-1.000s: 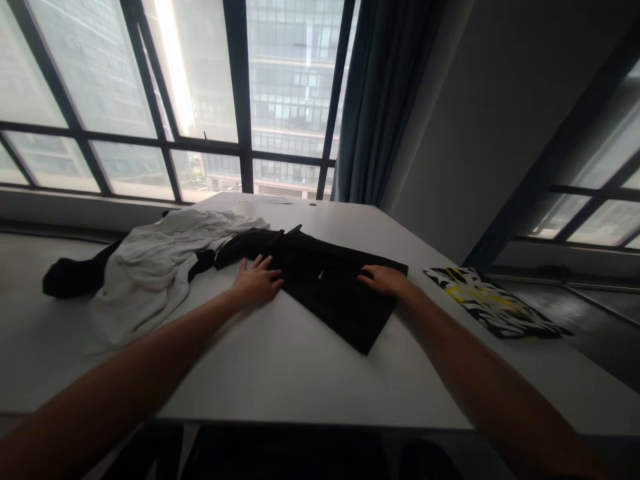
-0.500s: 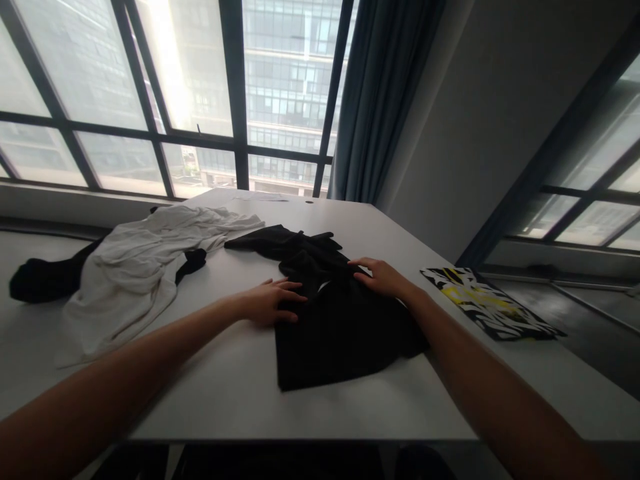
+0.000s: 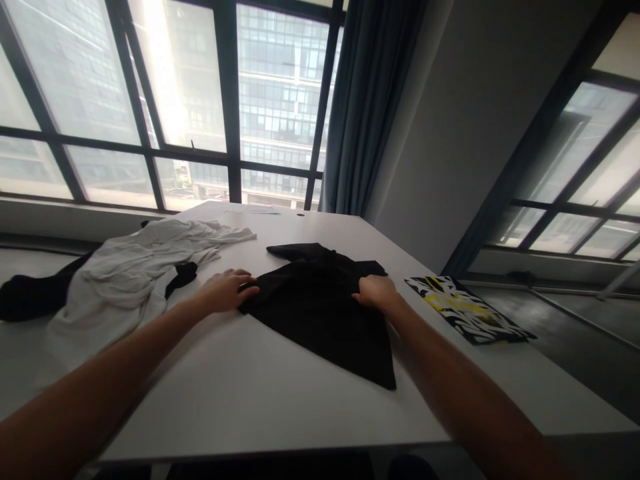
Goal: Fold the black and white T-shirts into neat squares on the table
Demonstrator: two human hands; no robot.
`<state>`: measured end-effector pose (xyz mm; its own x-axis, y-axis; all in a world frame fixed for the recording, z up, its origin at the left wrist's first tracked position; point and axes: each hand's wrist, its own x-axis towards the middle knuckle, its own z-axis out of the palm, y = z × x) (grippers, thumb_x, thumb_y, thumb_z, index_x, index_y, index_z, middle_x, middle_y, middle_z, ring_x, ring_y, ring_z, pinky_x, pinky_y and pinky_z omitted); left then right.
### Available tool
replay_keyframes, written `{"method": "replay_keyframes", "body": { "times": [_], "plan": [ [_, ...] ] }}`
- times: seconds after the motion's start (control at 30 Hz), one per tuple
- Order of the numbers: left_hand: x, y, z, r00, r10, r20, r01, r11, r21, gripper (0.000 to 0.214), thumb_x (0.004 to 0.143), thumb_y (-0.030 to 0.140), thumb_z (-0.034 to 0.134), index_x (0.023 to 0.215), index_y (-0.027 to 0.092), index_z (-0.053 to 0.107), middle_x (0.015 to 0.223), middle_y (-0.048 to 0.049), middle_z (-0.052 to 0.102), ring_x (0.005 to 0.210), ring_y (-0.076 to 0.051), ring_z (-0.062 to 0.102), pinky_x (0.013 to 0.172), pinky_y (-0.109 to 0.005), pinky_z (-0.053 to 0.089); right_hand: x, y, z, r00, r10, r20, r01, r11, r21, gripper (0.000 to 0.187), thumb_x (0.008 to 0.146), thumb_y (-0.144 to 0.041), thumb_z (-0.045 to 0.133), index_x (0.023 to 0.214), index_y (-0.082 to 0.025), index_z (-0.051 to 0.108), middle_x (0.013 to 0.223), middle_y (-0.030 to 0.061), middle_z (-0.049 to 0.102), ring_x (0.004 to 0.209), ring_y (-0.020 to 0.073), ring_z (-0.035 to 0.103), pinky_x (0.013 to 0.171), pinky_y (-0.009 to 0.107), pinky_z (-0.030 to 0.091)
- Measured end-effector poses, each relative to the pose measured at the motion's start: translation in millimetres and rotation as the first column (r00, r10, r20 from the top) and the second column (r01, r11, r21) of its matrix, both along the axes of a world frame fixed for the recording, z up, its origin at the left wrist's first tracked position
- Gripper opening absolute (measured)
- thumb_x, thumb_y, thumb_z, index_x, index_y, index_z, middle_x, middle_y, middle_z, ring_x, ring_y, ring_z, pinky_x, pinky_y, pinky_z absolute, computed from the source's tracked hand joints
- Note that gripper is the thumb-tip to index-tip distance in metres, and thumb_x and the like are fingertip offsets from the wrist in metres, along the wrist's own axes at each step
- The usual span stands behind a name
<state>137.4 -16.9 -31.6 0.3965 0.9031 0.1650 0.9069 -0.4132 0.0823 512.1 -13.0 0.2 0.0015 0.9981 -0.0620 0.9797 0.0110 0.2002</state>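
Head view: out swings the left hand (image 3: 227,291), pinching the black garment (image 3: 320,307) by its left corner, while the right hand (image 3: 376,292) grips its right side! Mid-table (image 3: 250,393), it's now pulled wider, seemingly smoother towards the near edge, rumpled behind.

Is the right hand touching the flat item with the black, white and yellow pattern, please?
No, the right hand is on the black cloth, while the flat patterned item lies apart, to the hand's right.
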Motion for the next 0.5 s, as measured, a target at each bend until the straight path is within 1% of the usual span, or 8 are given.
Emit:
{"method": "replay_keyframes", "body": {
  "times": [0.07, 0.1, 0.17, 0.2, 0.27, 0.37, 0.43, 0.5],
  "plan": [
    [11.4, -5.3, -0.5, 0.998, -0.069, -0.007, 0.068, 0.99, -0.127, 0.056, 0.086, 0.057, 0.046, 0.135, 0.032, 0.057, 0.149, -0.0045, 0.05, 0.133, -0.027, 0.047, 0.107, -0.041, 0.039, 1.1, -3.7, 4.3, 0.978, 0.115, -0.176, -0.132, 0.987, -0.087, 0.039, 0.085, -0.054, 0.062, 0.091, -0.017, 0.075, 0.09, 0.0132, 0.074, 0.085, 0.0277, 0.071, 0.074, 0.035, 0.054],
    [13.0, -5.4, -1.2, 0.996, -0.082, -0.025, 0.076, 0.98, -0.183, 0.061, 0.084, 0.059, 0.048, 0.138, 0.032, 0.055, 0.152, -0.0053, 0.046, 0.136, -0.028, 0.043, 0.109, -0.042, 0.038, 4.1, -3.4, 4.9, 0.947, 0.163, -0.278, -0.196, 0.976, -0.097, 0.042, 0.087, -0.057, 0.058, 0.09, -0.019, 0.075, 0.086, 0.0102, 0.075, 0.079, 0.0248, 0.071, 0.073, 0.033, 0.054],
    [4.4, -0.7, -2.4, 0.996, -0.045, -0.083, 0.022, 0.964, -0.264, 0.066, 0.081, 0.059, 0.053, 0.141, 0.032, 0.05, 0.156, -0.0073, 0.04, 0.141, -0.032, 0.037, 0.112, -0.047, 0.033, 15.7, 1.0, 2.2, 0.891, 0.231, -0.39, -0.253, 0.967, -0.006, 0.041, 0.091, -0.055, 0.051, 0.095, -0.021, 0.074, 0.088, 0.0063, 0.075, 0.079, 0.0215, 0.071, 0.075, 0.031, 0.054],
    [-5.3, 3.4, -2.5, 0.993, 0.002, -0.118, -0.035, 0.96, -0.278, 0.067, 0.08, 0.056, 0.056, 0.142, 0.031, 0.049, 0.155, -0.0085, 0.04, 0.141, -0.034, 0.036, 0.112, -0.05, 0.032, 24.0, 4.5, -0.9, 0.887, 0.252, -0.388, -0.244, 0.967, 0.072, 0.037, 0.092, -0.052, 0.052, 0.098, -0.022, 0.073, 0.094, 0.0056, 0.075, 0.085, 0.0215, 0.07, 0.079, 0.031, 0.053],
    [-29.7, 11.3, -0.8, 0.976, 0.13, -0.175, -0.168, 0.96, -0.223, 0.066, 0.08, 0.043, 0.061, 0.143, 0.029, 0.049, 0.152, -0.0106, 0.044, 0.139, -0.037, 0.038, 0.111, -0.054, 0.032, 43.1, 12.0, -9.3, 0.908, 0.253, -0.333, -0.205, 0.963, 0.173, 0.031, 0.091, -0.042, 0.056, 0.109, -0.022, 0.072, 0.111, 0.0058, 0.073, 0.101, 0.0229, 0.067, 0.091, 0.031, 0.05],
    [-53.6, 14.4, 6.6, 0.939, 0.316, -0.135, -0.316, 0.949, 0.02, 0.058, 0.084, 0.028, 0.055, 0.142, 0.023, 0.05, 0.147, -0.0122, 0.051, 0.137, -0.039, 0.04, 0.11, -0.057, 0.031, 65.5, 19.7, -20.3, 0.946, 0.153, -0.285, -0.128, 0.986, 0.105, 0.044, 0.09, -0.038, 0.058, 0.128, -0.016, 0.063, 0.132, 0.0111, 0.062, 0.12, 0.0258, 0.059, 0.103, 0.033, 0.044],
    [-48.2, 10.0, 11.4, 0.927, 0.366, -0.084, -0.36, 0.929, 0.083, 0.052, 0.09, 0.031, 0.047, 0.141, 0.02, 0.05, 0.148, -0.0133, 0.049, 0.136, -0.039, 0.04, 0.108, -0.058, 0.033, 69.6, 21.2, -21.3, 0.962, 0.091, -0.257, -0.087, 0.996, 0.028, 0.052, 0.091, -0.04, 0.057, 0.134, -0.012, 0.058, 0.14, 0.0151, 0.056, 0.126, 0.0272, 0.054, 0.106, 0.034, 0.042],
    [-30.2, 4.2, 12.9, 0.93, 0.361, -0.075, -0.361, 0.932, 0.016, 0.053, 0.092, 0.045, 0.044, 0.139, 0.021, 0.054, 0.148, -0.0141, 0.049, 0.134, -0.039, 0.044, 0.105, -0.055, 0.038, 66.0, 19.9, -15.8, 0.974, 0.049, -0.22, -0.056, 0.998, -0.029, 0.053, 0.091, -0.045, 0.055, 0.132, -0.012, 0.06, 0.137, 0.0164, 0.057, 0.124, 0.0291, 0.056, 0.103, 0.036, 0.043]
  ]
}}
